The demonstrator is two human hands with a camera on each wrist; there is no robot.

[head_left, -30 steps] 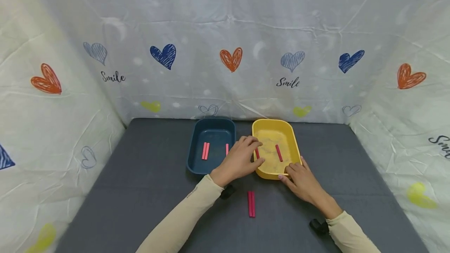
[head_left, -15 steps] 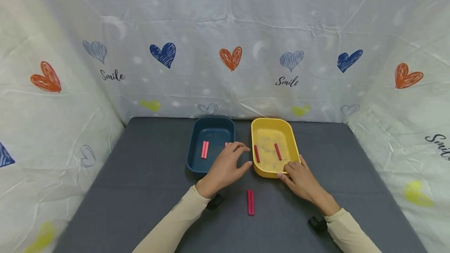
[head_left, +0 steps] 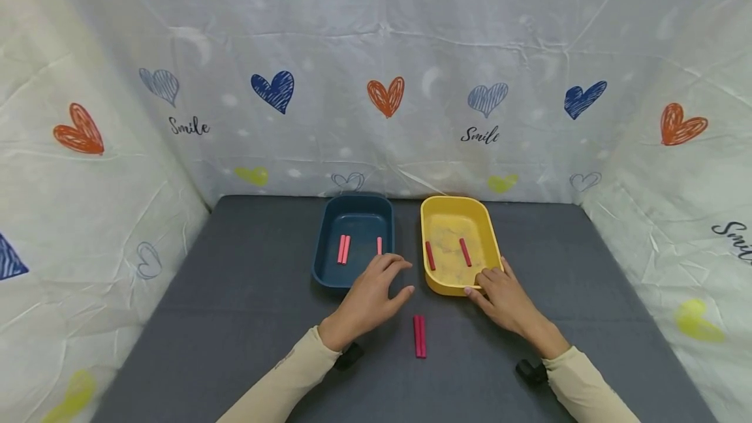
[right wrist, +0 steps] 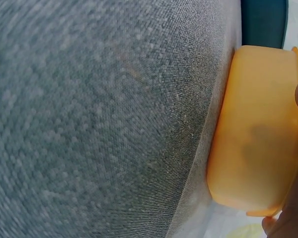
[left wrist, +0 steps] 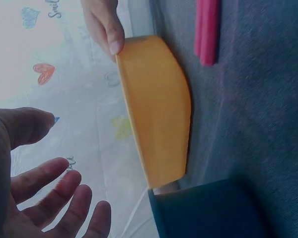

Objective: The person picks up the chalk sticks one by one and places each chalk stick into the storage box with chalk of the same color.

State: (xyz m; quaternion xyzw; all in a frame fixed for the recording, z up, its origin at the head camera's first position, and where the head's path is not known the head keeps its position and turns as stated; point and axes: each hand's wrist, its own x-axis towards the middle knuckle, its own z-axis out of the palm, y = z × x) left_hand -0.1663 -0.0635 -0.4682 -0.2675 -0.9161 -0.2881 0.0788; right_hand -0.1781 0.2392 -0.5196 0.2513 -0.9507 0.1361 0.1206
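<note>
My left hand (head_left: 367, 296) hovers at the near right corner of the dark blue tray (head_left: 355, 211), fingers spread and nothing in them. In the left wrist view its thumb and fingers stand apart. With thumb outside and fingers over the rim, my right hand (head_left: 508, 302) grips the near right corner of the yellow tray (head_left: 449, 214). One dark red stick (head_left: 465, 252) lies mid-tray there, and another red stick (head_left: 431, 256) lies along the left wall. Inside the blue tray are a pair of pink sticks (head_left: 343, 249) and a single pink stick (head_left: 379, 245), partly covered by my left hand.
Two dark red sticks (head_left: 420, 337) lie side by side on the grey cloth-covered table (head_left: 247, 318), in front of the yellow tray. Both trays stand near the table's back edge. A white curtain (head_left: 329, 31) printed with hearts hangs behind and at the sides.
My left hand has drawn back left and towards me from the yellow tray, uncovering the red stick at its left wall. My right hand has stayed on the rim.
</note>
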